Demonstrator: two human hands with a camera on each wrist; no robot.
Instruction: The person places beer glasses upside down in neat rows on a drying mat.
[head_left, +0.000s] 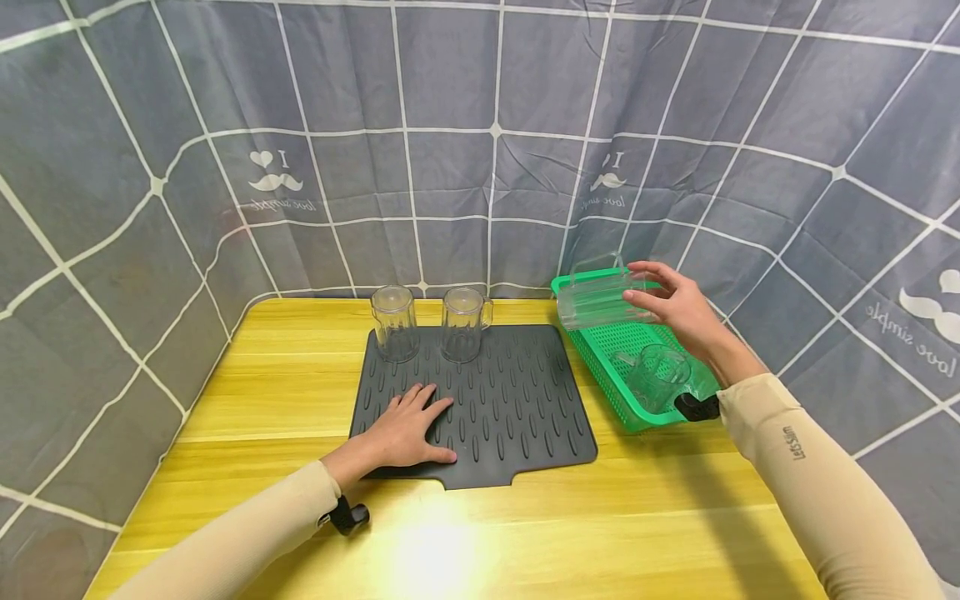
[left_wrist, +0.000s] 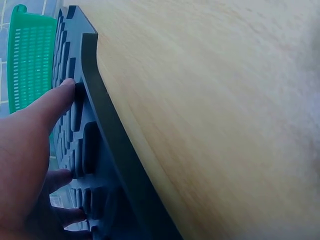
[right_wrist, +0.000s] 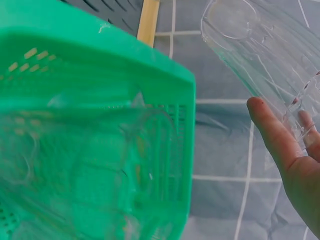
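Grey curtain (head_left: 450,75) with white grid lines and mirrored "I love simple" prints, hung behind and down both sides of the yellow wood-grain table (head_left: 262,400). Far left, lower: beige left sleeve (head_left: 240,533), black wrist device (head_left: 349,515) at its cuff. Left hand (head_left: 405,433) rests on the dark ribbed mat (head_left: 517,392), fingers spread, grasping nothing; left wrist view shows thumb and fingertips touching the raised ribs, thumb close to the mat's front edge. Mat lies flat on the table, notched front edge toward the person.

Back left of mat: two clear glass mugs standing side by side, apart. First mug (head_left: 395,325) has its handle to the left, second mug (head_left: 462,325) has its handle to the right. Which way up, can't tell.

Right of mat: green perforated basket (head_left: 609,393) on the table, set at an angle. Held mug (head_left: 596,302), also clear glass, is on its side in the air above the basket's back end, handle up, base end pointing left. Right hand (head_left: 678,307) grips its right end between thumb and fingers. Inside the basket, nearer the front: another clear mug (head_left: 656,379), tilted. Right wrist view shows blurred glass in there, count unclear.

Far right: beige right sleeve (head_left: 810,475) with small dark lettering, second black wrist device (head_left: 696,407) beside the basket rim.
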